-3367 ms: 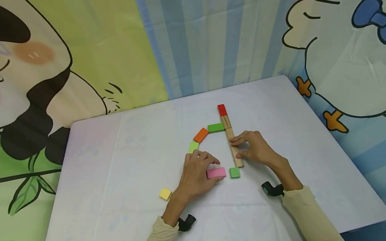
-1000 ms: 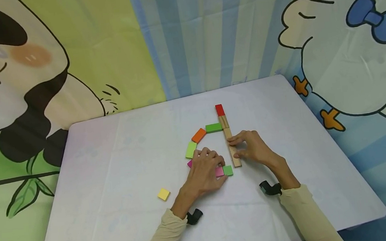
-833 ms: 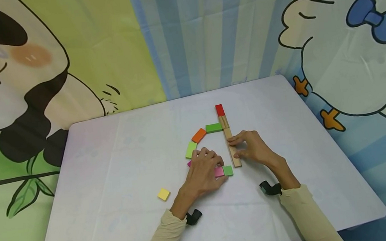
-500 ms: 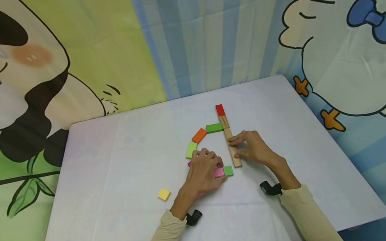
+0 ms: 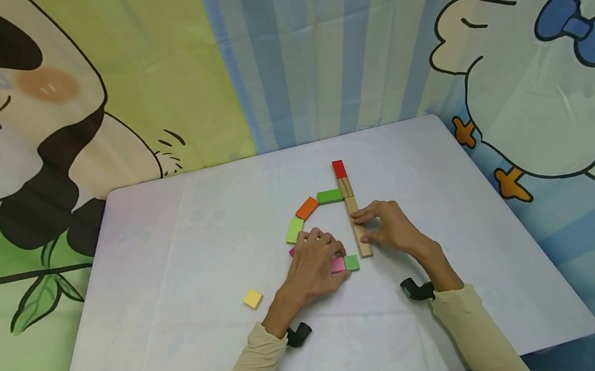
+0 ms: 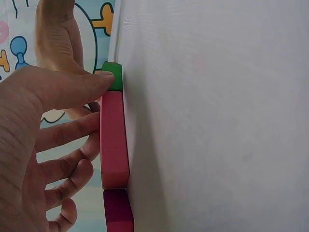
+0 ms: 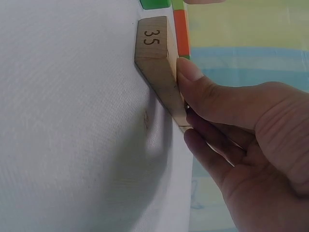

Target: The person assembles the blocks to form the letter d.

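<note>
My left hand [image 5: 331, 259] pinches a pink block [image 5: 338, 264] that lies flat on the white table [image 5: 186, 269]. Thumb and fingers sit on opposite sides of it, and its right end meets a small green square [image 5: 351, 262]. In the left wrist view, that hand [image 6: 96, 104] holds the pink block [image 6: 114, 140] between the green square [image 6: 114, 77] and a magenta block [image 6: 118, 212]. My right hand [image 5: 369, 227] pinches a long wooden stick [image 5: 359, 227]. The right wrist view shows the hand [image 7: 190, 104] on the stick [image 7: 159, 63], whose end is stamped 35.
A light green block [image 5: 295, 230], an orange block [image 5: 307, 208] and a green block [image 5: 329, 196] curve up to the stick's top, which a red block [image 5: 339, 169] caps. A yellow square [image 5: 252, 299] lies alone at front left. Cartoon curtains hang behind the table.
Since 3.4 s ago the pink block has slid right until it touches the small green square. Over the last second neither hand has visibly moved.
</note>
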Action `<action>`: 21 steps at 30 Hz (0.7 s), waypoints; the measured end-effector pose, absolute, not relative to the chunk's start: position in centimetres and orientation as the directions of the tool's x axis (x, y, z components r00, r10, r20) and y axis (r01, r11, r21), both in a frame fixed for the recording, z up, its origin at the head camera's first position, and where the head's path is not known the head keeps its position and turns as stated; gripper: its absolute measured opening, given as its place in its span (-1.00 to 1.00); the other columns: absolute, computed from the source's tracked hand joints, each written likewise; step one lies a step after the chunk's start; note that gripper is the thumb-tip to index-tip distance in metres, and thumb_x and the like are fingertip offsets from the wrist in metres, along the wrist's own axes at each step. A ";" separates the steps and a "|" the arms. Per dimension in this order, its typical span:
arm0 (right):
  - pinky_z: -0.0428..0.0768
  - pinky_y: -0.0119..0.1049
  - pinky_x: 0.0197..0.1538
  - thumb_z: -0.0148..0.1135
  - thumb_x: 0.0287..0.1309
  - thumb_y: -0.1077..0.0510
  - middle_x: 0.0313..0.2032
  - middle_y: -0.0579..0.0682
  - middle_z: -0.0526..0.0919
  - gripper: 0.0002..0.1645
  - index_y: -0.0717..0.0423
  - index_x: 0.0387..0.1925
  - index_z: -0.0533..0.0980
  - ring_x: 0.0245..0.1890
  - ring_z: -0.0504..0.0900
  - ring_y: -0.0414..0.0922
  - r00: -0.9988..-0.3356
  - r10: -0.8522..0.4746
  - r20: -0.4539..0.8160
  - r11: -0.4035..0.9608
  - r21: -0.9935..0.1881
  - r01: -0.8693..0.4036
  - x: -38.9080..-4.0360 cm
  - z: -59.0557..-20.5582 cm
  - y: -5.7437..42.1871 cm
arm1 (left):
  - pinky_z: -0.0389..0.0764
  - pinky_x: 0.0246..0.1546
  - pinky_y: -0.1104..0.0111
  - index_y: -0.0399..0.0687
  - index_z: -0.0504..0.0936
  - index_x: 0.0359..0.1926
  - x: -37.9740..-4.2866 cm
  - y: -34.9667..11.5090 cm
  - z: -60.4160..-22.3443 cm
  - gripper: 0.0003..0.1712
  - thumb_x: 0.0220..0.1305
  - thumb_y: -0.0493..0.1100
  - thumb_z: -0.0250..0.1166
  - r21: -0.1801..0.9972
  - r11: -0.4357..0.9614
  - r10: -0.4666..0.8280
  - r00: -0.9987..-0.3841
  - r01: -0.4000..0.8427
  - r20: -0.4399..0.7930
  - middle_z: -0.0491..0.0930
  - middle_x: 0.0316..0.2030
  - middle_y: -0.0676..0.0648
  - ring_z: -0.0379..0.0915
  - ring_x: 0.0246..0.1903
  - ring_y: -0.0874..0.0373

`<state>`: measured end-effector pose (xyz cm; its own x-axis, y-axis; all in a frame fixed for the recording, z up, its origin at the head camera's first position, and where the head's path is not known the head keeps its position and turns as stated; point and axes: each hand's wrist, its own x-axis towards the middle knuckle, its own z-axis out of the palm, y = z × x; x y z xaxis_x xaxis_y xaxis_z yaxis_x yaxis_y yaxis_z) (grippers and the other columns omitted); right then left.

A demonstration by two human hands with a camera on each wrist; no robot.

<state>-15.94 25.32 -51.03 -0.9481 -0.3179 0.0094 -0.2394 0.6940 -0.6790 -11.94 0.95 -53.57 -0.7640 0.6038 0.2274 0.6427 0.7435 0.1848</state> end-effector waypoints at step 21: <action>0.52 0.26 0.45 0.73 -0.09 0.39 0.21 0.12 0.80 -0.40 0.26 0.09 0.78 0.30 0.70 0.20 -0.944 -0.327 0.035 0.675 -0.691 -0.259 -15.8 -51.0 25.5 | 0.43 0.15 0.11 0.27 0.85 -0.14 -11.9 0.9 -53.4 -0.64 0.12 0.26 0.64 0.214 0.739 0.601 -0.769 0.638 0.218 0.77 -0.15 0.14 0.52 0.00 0.13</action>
